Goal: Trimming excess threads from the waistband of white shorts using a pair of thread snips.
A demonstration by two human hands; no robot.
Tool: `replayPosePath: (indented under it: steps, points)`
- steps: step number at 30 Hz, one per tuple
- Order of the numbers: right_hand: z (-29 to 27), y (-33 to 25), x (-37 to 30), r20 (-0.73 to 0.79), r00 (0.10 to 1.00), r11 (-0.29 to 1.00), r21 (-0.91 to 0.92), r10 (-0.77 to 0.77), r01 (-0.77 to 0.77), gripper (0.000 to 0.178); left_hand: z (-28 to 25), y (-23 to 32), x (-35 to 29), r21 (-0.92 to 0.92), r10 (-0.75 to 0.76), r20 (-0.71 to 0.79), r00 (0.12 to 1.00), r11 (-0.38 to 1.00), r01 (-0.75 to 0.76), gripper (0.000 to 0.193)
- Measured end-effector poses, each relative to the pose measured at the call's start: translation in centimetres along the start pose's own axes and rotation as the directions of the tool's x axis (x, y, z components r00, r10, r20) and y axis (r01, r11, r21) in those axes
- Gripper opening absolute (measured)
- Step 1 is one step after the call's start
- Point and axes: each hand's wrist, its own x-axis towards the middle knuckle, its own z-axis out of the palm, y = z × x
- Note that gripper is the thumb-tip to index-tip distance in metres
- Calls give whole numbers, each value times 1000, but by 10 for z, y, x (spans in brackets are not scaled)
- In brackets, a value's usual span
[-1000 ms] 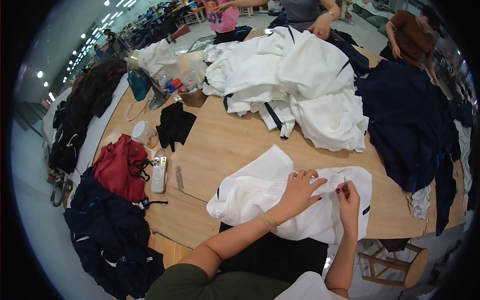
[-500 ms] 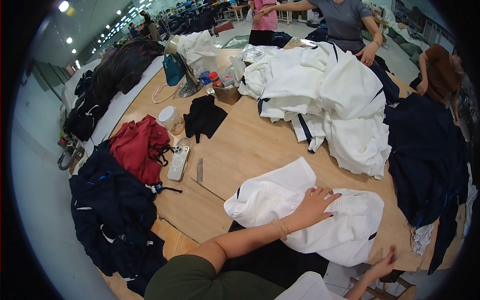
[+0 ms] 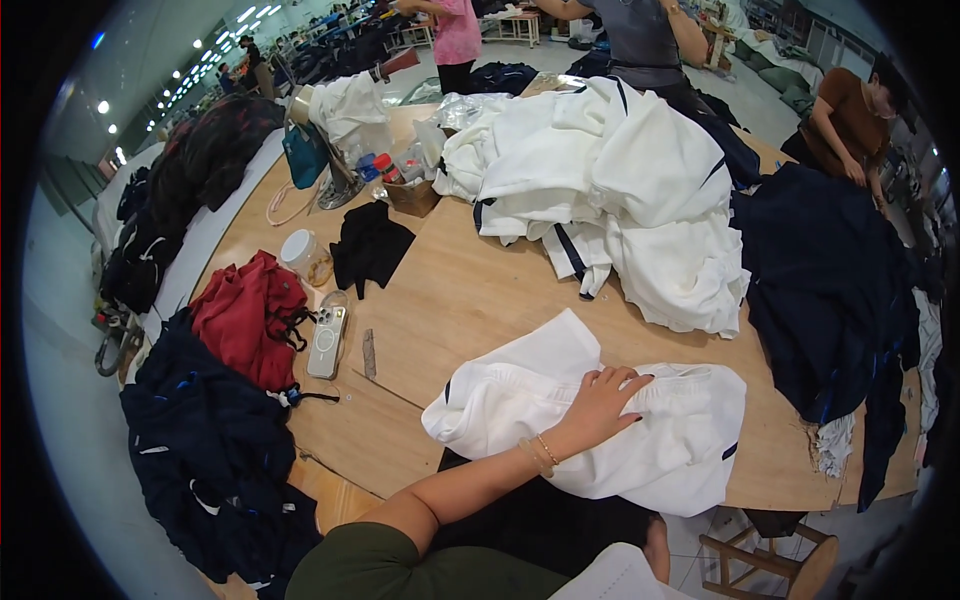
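Note:
My left hand lies flat with its fingers spread on a white garment with dark trim, spread at the near edge of the wooden table. The hand presses on the cloth and grips nothing. A thin bracelet sits on that wrist. Only a strip of my right arm shows below the table edge, and that hand is hidden. A dark garment hangs off the table edge under my left forearm.
A big heap of white clothes fills the far middle, and dark navy clothes lie at the right. At the left are a red garment, a phone, a black cloth, a jar and navy clothes. Other people work at the far side.
My right hand left the white garment and dropped below the table edge, out of sight. My left hand stayed on the cloth and flattened out. The view shifted slightly left.

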Motion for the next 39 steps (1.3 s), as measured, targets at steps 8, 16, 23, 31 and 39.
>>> replayPosePath:
  steps: [8, 16, 23, 31, 39]
  points:
    - [-6, 28, 29, 39, 969, 951, -185, -244, 247, 36, 4, 6, -8, -37, -36, 25, 999, 999, 37, 61]
    - [28, -121, -112, 274, 960, 889, -422, -60, 176, 35, -9, -11, 6, -60, -13, 21, 1000, 998, 14, 63]
    - [25, -198, -182, 414, 910, 748, -612, 28, 256, 21, -4, -1, 10, 6, 24, 4, 1000, 1000, -24, 61]
    - [170, -211, -164, 384, 799, 832, -121, -463, 541, 4, 5, -3, 2, 55, -18, -51, 999, 998, 20, 55]
    - [199, -201, -163, 316, 759, 787, -56, -569, 614, 6, 6, -3, 5, 24, 21, -151, 988, 1000, -17, 52]
